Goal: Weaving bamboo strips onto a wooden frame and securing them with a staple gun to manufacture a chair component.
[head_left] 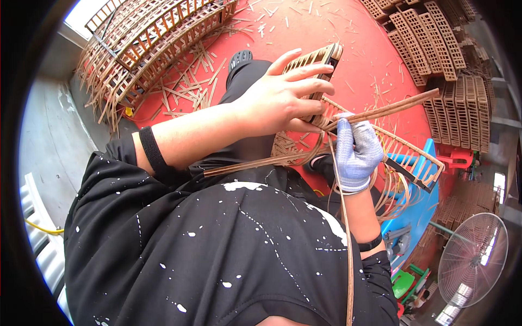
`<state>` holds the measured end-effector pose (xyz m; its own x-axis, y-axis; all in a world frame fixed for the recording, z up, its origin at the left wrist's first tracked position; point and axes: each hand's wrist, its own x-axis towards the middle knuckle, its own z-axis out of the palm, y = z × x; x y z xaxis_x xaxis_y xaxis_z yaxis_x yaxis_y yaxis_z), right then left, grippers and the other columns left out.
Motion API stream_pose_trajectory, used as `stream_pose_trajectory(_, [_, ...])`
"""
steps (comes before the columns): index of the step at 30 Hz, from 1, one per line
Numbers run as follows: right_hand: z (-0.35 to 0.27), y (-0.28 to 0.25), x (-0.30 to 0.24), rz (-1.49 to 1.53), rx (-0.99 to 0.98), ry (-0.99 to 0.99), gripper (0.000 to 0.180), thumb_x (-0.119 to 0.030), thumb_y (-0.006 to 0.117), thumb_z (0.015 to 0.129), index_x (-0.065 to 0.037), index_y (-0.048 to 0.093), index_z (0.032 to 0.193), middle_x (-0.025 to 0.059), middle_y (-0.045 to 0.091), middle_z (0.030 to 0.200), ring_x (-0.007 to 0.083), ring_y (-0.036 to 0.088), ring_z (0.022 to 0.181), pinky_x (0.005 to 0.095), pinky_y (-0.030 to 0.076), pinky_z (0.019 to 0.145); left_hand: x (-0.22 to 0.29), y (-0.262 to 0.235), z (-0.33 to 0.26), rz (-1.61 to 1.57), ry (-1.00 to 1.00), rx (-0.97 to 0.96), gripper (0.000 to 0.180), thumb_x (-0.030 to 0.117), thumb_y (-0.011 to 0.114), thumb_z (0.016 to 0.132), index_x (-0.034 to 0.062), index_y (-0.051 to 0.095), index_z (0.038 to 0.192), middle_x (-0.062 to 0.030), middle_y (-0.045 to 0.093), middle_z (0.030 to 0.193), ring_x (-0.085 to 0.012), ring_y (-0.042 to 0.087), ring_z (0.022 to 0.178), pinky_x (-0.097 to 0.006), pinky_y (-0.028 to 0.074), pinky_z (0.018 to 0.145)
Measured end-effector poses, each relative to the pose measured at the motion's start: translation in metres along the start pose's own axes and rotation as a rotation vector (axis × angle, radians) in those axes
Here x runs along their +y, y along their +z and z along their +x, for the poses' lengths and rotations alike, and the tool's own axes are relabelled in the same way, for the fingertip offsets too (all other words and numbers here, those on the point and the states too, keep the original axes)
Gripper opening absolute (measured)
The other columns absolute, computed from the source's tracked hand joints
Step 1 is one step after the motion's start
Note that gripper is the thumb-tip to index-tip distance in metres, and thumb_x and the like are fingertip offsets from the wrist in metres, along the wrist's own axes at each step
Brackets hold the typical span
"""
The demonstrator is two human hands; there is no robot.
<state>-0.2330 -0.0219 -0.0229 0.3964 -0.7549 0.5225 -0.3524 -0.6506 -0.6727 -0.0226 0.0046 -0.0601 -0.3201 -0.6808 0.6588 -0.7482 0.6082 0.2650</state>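
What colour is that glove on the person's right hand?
The glove is whitish with greyish-blue areas; it shows best in the head view.

Loose strips [198, 99] and small scraps [262, 27] litter the red floor [387, 61]. Cane coils [396, 199] lie over the blue bench [417, 220].

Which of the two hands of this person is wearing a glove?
The right hand, holding the brown strips: a pale bluish glove covers it. The left hand, laid over the slatted frame, is bare.
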Motion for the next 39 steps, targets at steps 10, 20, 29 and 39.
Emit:
stream_pose_trajectory(10, [0.029,-0.010,0.006,-0.107,-0.269,0.267,0.015,-0.012,0.069,0.092,0.002,0.068,0.086,0.0079,0.061,0.070,0.0148,0.055,0.062,0.0301,0.046,0.061,0.002,0.003,0.004,-0.035,0.008,0.056,0.031,0.038,0.080,0.074,0.0199,0.070,0.097,0.0034,0.061,0.123,-0.0210,0.045,0.139,-0.056,0.020,0.118])
stream_pose_trajectory(20, [0.046,-0.014,0.017,-0.057,-0.432,0.534,0.017,-0.015,0.068,0.093,0.001,0.073,0.093,-0.0001,0.067,0.075,0.0050,0.057,0.069,0.0246,0.047,0.063,0.019,0.005,0.014,-0.007,-0.035,0.051,0.037,0.033,0.083,0.075,0.0200,0.070,0.107,0.0025,0.065,0.114,-0.0211,0.053,0.131,-0.053,0.024,0.116])
stream_pose_trajectory(29, [0.033,-0.008,0.010,-0.076,-0.147,0.386,0.018,-0.012,0.070,0.093,0.001,0.068,0.081,-0.0012,0.059,0.067,0.0040,0.050,0.065,0.0260,0.045,0.060,0.026,0.000,0.023,0.018,-0.088,0.023,0.028,0.035,0.078,0.079,0.0117,0.069,0.091,-0.0006,0.062,0.105,-0.0206,0.053,0.126,-0.047,0.029,0.116])
stream_pose_trajectory(39, [0.036,-0.004,0.013,0.100,-0.078,0.511,0.021,-0.020,0.068,0.092,-0.003,0.070,0.080,0.0064,0.066,0.065,0.0127,0.062,0.057,0.0310,0.049,0.058,0.023,0.001,0.053,0.034,-0.180,-0.203,0.021,0.034,0.074,0.084,0.0136,0.078,0.086,-0.0059,0.061,0.128,-0.0282,0.037,0.143,-0.057,0.020,0.118])
